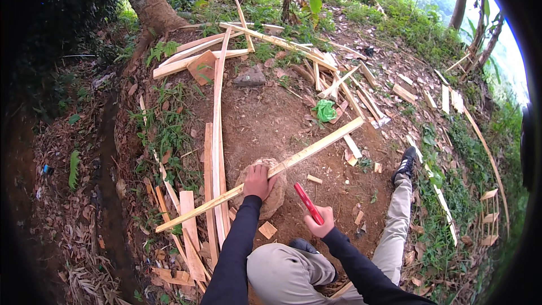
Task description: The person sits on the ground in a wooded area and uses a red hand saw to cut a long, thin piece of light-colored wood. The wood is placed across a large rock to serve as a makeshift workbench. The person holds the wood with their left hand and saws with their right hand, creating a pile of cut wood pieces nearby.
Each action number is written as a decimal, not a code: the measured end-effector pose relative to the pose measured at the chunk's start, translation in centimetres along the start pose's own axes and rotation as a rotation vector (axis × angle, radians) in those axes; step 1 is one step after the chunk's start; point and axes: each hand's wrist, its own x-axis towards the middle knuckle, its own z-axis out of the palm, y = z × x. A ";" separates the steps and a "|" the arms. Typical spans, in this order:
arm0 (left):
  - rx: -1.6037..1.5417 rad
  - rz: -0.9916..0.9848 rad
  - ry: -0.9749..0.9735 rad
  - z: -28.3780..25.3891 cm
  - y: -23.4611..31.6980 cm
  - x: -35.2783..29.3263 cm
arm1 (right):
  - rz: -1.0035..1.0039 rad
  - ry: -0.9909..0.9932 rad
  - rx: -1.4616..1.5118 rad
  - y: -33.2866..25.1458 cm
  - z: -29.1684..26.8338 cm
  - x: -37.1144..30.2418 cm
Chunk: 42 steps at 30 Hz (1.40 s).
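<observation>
A long, pale wooden strip point(316, 146) lies slantwise across the top of a round chopping block point(272, 199), both its ends reaching past the block. My left hand point(258, 182) is closed over the strip from above, pressing it on the block. To the right of the block, my right hand point(320, 223) is wrapped round the lower end of a slim red tool point(306, 199), which points up and to the left, apart from the strip. The tool's exact kind does not show.
Long boards point(217, 135) run along my left. Beyond the block lie a grey stone point(250, 77), a green plastic bag point(324, 110) and a pile of timber point(339, 79). Offcuts point(267, 230) dot the dirt. A ditch point(110, 192) drops at far left; a tree trunk point(149, 0) stands behind.
</observation>
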 end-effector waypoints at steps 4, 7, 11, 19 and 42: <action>0.002 0.016 -0.004 0.0 0.2 -0.1 | 0.061 -0.047 -0.006 0.3 -3.2 -5.7; 0.004 0.029 -0.013 0.1 -0.3 -0.3 | 0.082 -0.043 0.038 -1.5 -3.6 -6.1; -0.018 0.009 0.013 0.6 0.3 -0.1 | 0.041 -0.047 0.019 -0.2 -1.9 -3.7; -0.007 0.019 0.024 0.4 0.0 -0.1 | -0.152 -0.186 0.002 0.4 -1.0 -2.4; 0.171 0.121 -0.223 -0.3 0.4 1.5 | -0.211 0.072 0.248 0.0 -1.6 -2.0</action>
